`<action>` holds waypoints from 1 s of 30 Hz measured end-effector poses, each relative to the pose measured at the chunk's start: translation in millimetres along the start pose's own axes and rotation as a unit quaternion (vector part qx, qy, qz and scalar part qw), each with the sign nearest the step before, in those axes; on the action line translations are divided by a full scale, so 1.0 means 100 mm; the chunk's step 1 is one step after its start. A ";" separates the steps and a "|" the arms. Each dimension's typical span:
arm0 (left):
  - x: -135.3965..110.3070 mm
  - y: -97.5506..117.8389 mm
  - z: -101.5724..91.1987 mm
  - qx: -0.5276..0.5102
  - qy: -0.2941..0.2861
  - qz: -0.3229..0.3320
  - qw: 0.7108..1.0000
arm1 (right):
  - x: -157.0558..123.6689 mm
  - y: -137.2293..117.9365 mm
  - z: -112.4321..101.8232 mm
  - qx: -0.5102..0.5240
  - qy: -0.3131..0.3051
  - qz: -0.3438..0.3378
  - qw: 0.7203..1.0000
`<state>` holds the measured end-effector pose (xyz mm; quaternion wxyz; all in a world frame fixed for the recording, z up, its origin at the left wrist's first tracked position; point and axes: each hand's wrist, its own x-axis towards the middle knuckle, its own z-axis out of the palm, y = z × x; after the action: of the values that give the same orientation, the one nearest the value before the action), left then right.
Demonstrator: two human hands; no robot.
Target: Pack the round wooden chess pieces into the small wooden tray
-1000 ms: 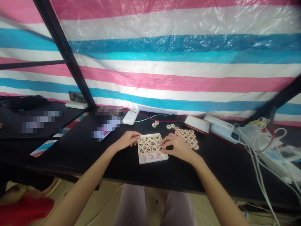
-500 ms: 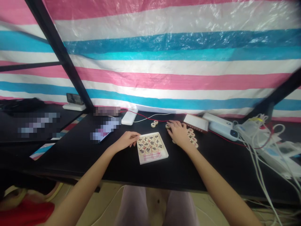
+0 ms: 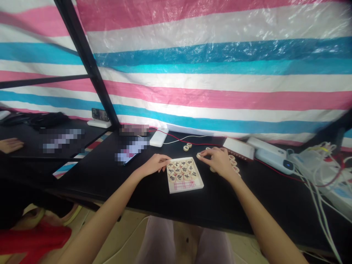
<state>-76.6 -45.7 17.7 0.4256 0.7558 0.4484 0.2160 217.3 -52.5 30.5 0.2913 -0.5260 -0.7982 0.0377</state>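
A small white board (image 3: pixel 185 185) with red lines lies on the black table (image 3: pixel 154 190). Several round wooden chess pieces (image 3: pixel 181 169) cover its far half. My left hand (image 3: pixel 155 164) rests on the board's left far corner, fingers curled against its edge. My right hand (image 3: pixel 218 161) hovers just right of the board, pinching one round wooden piece (image 3: pixel 198 155) between thumb and fingers. More loose pieces (image 3: pixel 233 163) lie partly hidden behind that hand, and two loose pieces (image 3: pixel 187 146) sit beyond the board.
A phone (image 3: pixel 132 152) and a white power bank (image 3: pixel 158 138) with a red cable lie at the back left. A flat white box (image 3: pixel 238 147), chargers and tangled white cables (image 3: pixel 316 165) crowd the right. Another person's hand (image 3: pixel 9 145) rests at far left. A striped tarp hangs behind.
My right hand left the board, reached to the loose pieces on the right, and now comes back toward the board pinching one piece. My left hand stayed on the board's corner.
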 end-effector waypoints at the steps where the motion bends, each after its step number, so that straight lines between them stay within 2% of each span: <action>1: 0.00 0.00 0.00 -0.001 0.000 0.002 1.000 | -0.01 -0.07 -0.02 0.054 -0.015 -0.009 0.998; 4: 0.00 -0.01 0.00 -0.002 0.000 0.000 1.000 | -0.10 -0.34 -0.04 0.163 -0.087 -0.066 0.980; 9: -0.01 0.00 0.00 -0.011 0.001 0.001 1.000 | -0.24 -0.71 0.04 0.177 -0.177 -0.163 0.954; 17: 0.00 0.01 0.01 -0.006 0.005 -0.008 1.000 | -0.26 -0.80 0.13 0.154 -0.147 -0.205 0.955; 22: -0.01 0.05 0.01 0.002 0.007 -0.002 1.000 | -0.26 -0.84 0.19 0.129 -0.172 -0.248 0.944; 28: -0.01 0.03 0.01 0.004 0.008 -0.004 1.000 | -0.28 -0.87 0.16 0.122 -0.183 -0.245 0.944; 30: 0.00 0.01 0.01 0.004 0.009 -0.008 1.000 | -0.24 -0.82 0.14 0.106 -0.166 -0.229 0.953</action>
<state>-75.2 -46.2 17.5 0.4200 0.7520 0.4589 0.2181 149.7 -106.0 38.4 0.2095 -0.2817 -0.9256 0.1413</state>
